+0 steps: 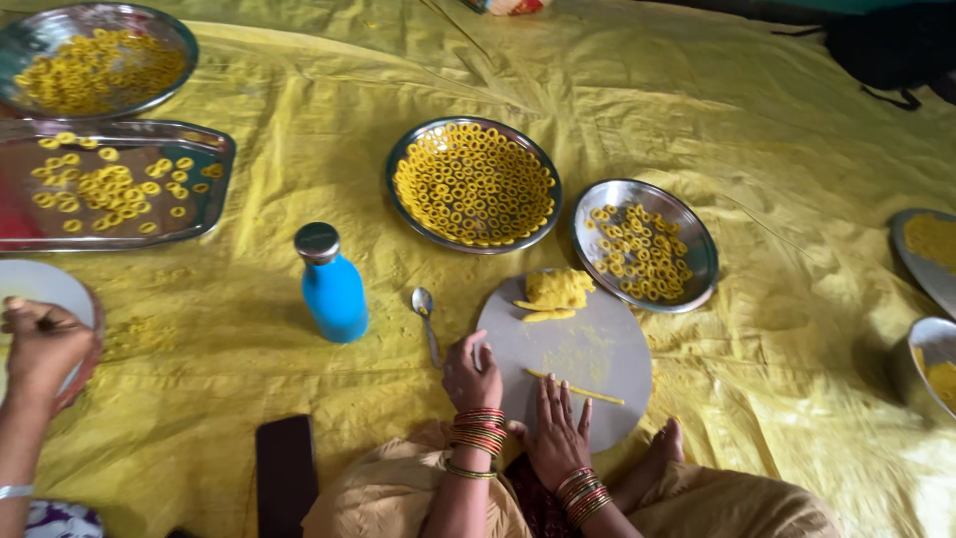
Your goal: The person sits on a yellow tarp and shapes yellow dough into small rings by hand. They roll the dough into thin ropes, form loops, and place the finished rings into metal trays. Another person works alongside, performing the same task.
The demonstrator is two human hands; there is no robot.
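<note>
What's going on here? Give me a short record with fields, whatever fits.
setting: yellow sheet spread on the floor
left hand: resting on the edge of the round grey board
right hand: flat on the board, fingertips at a thin yellow dough strip
on board: dough lump
plates: full plate of rings, part-filled plate
nearby: spoon, blue bottle
other person: hand at far left

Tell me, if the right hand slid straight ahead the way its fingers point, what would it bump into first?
The right hand lies flat on the round grey board, fingers pointing up the picture. Just ahead lies the thin yellow dough strand, so it would probably meet that first. The dough lump sits farther on.
</note>
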